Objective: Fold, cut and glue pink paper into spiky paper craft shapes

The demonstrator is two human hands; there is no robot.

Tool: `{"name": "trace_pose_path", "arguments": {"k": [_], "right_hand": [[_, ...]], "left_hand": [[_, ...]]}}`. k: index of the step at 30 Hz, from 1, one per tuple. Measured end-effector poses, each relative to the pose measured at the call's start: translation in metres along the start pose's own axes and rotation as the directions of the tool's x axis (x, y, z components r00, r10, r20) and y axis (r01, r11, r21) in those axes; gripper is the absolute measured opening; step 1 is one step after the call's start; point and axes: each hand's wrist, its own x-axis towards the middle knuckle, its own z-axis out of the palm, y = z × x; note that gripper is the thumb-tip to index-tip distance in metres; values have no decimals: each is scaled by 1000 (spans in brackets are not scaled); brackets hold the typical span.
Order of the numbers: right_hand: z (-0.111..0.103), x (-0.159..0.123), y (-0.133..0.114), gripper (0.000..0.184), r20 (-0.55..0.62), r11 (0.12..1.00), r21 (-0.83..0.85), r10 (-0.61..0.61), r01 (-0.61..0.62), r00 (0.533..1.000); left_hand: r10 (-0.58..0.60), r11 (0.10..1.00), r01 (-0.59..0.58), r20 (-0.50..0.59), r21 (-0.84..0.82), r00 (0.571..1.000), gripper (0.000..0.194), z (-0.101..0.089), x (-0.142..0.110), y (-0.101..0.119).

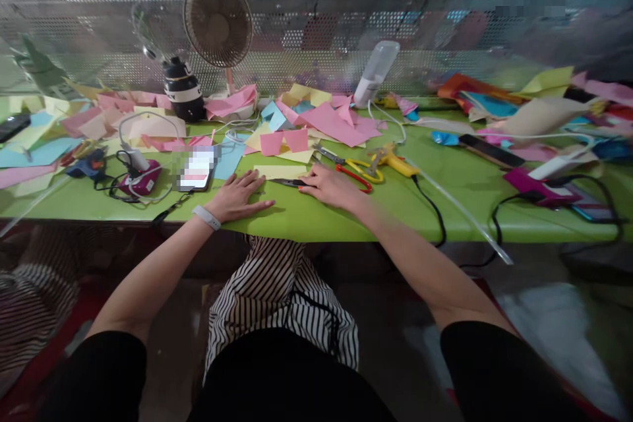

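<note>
My left hand [239, 198] lies flat on the green tabletop with its fingers spread. Its fingertips reach the left end of a pale yellow paper strip [284, 171]. Just across from it, my right hand [329, 186] rests low on the table, its fingers closed around the dark handle of a slim craft knife [291, 182]. The knife lies nearly level along the near edge of the strip, its thin tip pointing left. Right behind my right hand are red-handled pliers [353, 177] and yellow-handled scissors [366, 170], partly overlapping.
A yellow glue gun [398, 161] lies at the right, near a clear rod [459, 217] jutting past the table edge. A phone [198, 168] and purple power block [143, 179] sit left. Behind are pink folded papers [341, 122], a fan [217, 21] and a black bottle [182, 91].
</note>
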Motion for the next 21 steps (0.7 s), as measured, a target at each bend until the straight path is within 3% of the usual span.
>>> {"name": "trace_pose_path", "arguments": {"k": [7,21], "right_hand": [[1,0,-2,35,-3,1000,-25,11,-12,1000],[2,1,-1,35,-6,1000,14,-13,13,1000]], "left_hand": [[19,999,-17,42,-43,999,93,-3,1,-5],[16,999,-16,13,-30,1000,94,-3,1,-5]]}}
